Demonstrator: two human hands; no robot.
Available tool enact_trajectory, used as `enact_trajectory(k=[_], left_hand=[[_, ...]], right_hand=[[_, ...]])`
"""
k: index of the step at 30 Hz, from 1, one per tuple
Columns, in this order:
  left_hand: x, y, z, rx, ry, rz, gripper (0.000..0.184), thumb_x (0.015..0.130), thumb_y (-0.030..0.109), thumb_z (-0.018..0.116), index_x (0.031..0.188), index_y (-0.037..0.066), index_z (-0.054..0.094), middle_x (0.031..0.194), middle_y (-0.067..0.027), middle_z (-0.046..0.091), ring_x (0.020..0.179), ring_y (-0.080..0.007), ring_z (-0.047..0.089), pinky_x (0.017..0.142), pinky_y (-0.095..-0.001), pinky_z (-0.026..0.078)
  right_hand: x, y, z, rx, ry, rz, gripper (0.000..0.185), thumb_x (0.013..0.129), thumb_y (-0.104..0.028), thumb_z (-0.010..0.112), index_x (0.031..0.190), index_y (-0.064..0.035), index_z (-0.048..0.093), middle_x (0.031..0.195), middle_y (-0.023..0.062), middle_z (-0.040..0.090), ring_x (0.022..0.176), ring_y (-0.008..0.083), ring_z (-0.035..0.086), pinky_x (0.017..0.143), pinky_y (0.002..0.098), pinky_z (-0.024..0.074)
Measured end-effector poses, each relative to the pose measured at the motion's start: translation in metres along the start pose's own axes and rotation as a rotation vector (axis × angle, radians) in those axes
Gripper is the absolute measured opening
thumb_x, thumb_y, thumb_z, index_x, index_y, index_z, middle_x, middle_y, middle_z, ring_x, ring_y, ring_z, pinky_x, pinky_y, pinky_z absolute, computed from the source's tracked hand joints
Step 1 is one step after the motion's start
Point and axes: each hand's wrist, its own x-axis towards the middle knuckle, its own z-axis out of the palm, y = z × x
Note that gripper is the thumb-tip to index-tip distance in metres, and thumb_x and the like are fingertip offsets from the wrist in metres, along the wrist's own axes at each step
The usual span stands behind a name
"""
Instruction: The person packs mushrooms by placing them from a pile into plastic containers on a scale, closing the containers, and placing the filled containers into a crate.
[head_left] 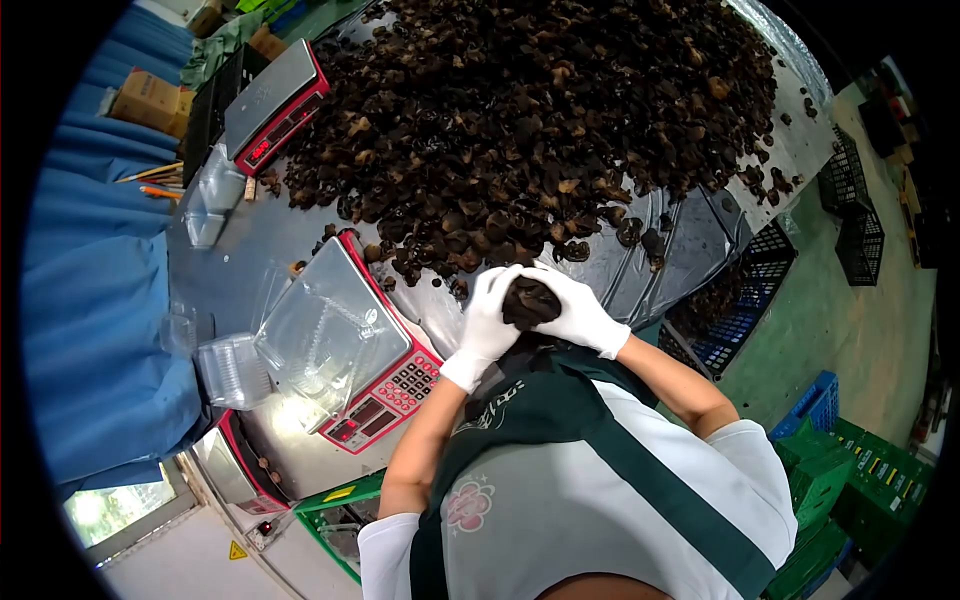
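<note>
A dark brown wood ear mushroom clump [532, 303] sits between my two white-gloved hands, close to my apron at the table's near edge. My left hand [487, 325] curls around its left side, and my right hand [580, 315] wraps its right side; the fingertips almost meet on the far side. Just beyond them spreads a large heap of wood ear mushrooms [540, 130]. To the left of my hands stands a red digital scale [385, 400] with a clear plastic tray [335, 330] on its platform.
A second scale [275, 105] stands at the far left, and a third scale [235, 465] at the near left. Clear plastic containers [235, 370] lie beside the middle scale. Right of the table are a blue crate [745, 300] and green crates [815, 475].
</note>
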Motion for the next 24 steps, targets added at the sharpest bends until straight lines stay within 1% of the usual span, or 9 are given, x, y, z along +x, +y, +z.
enact_trajectory(k=[5,7,9,11,14,17,18,22,24], left_hand=[[-0.001,0.021,-0.082,0.242,0.197,0.001,0.068,0.057,0.002,0.074,0.121,0.008,0.054,0.116,-0.0153,0.054,0.112,-0.0336,0.052,0.097,-0.0396,0.045],[-0.011,0.033,-0.119,0.283,0.303,-0.080,0.060,0.062,0.000,0.070,0.120,0.006,0.055,0.117,-0.0129,0.056,0.111,-0.0298,0.055,0.097,-0.0369,0.045],[-0.028,0.032,-0.154,0.357,0.370,-0.171,0.063,0.060,0.002,0.072,0.120,0.007,0.055,0.119,-0.0135,0.054,0.113,-0.0309,0.053,0.098,-0.0389,0.044],[-0.048,0.025,-0.182,0.361,0.492,-0.214,0.061,0.062,0.002,0.072,0.121,0.007,0.056,0.119,-0.0124,0.055,0.112,-0.0285,0.054,0.098,-0.0373,0.044],[-0.083,0.009,-0.214,0.344,0.490,-0.381,0.065,0.063,0.001,0.074,0.124,0.006,0.053,0.118,-0.0113,0.055,0.110,-0.0274,0.055,0.097,-0.0364,0.044],[-0.120,-0.028,-0.226,0.497,0.355,-0.514,0.084,0.056,0.005,0.084,0.131,0.005,0.048,0.120,-0.0126,0.054,0.111,-0.0291,0.055,0.097,-0.0370,0.044],[-0.121,-0.023,-0.225,0.455,0.300,-0.631,0.092,0.054,0.008,0.087,0.135,0.005,0.044,0.126,-0.0140,0.052,0.116,-0.0293,0.053,0.101,-0.0376,0.042],[-0.119,-0.020,-0.224,0.456,0.339,-0.635,0.095,0.055,0.007,0.085,0.139,0.005,0.041,0.137,-0.0152,0.046,0.126,-0.0304,0.047,0.106,-0.0374,0.039],[-0.119,-0.009,-0.228,0.540,0.297,-0.648,0.092,0.056,0.006,0.084,0.138,0.009,0.043,0.143,-0.0150,0.041,0.129,-0.0312,0.044,0.107,-0.0371,0.038]], right_hand=[[0.060,-0.047,0.025,0.022,-0.040,-0.251,0.060,0.074,-0.024,0.073,0.129,-0.0120,0.051,0.128,0.0179,0.055,0.124,0.0346,0.049,0.099,0.0401,0.0455],[0.087,-0.077,0.041,0.065,-0.089,-0.375,0.066,0.071,-0.021,0.076,0.130,-0.0121,0.049,0.132,0.0233,0.050,0.119,0.0364,0.053,0.098,0.0396,0.0457],[0.109,-0.101,0.068,0.109,-0.152,-0.442,0.062,0.073,-0.023,0.074,0.129,-0.0111,0.049,0.134,0.0219,0.049,0.115,0.0378,0.054,0.096,0.0396,0.0467],[0.129,-0.135,0.085,0.198,-0.339,-0.441,0.058,0.074,-0.023,0.072,0.126,-0.0100,0.049,0.132,0.0197,0.049,0.109,0.0379,0.057,0.091,0.0407,0.0486],[0.147,-0.146,0.147,0.147,-0.364,-0.613,0.057,0.071,-0.021,0.073,0.120,-0.0084,0.048,0.117,0.0168,0.054,0.094,0.0366,0.061,0.083,0.0405,0.0511],[0.151,-0.157,0.172,-0.180,-0.634,-0.456,0.064,0.066,-0.021,0.076,0.121,-0.0035,0.047,0.115,0.0235,0.052,0.093,0.0382,0.062,0.076,0.0422,0.0537],[0.149,-0.156,0.179,-0.218,-0.588,-0.462,0.064,0.067,-0.018,0.075,0.122,-0.0014,0.046,0.117,0.0263,0.050,0.093,0.0400,0.062,0.074,0.0428,0.0547],[0.138,-0.147,0.171,-0.211,-0.386,-0.618,0.046,0.072,-0.016,0.071,0.110,0.0017,0.053,0.117,0.0304,0.049,0.093,0.0404,0.061,0.077,0.0421,0.0540],[0.141,-0.144,0.139,-0.127,-0.289,-0.659,0.035,0.075,-0.017,0.067,0.101,0.0011,0.054,0.110,0.0200,0.049,0.092,0.0356,0.058,0.073,0.0438,0.0537]])
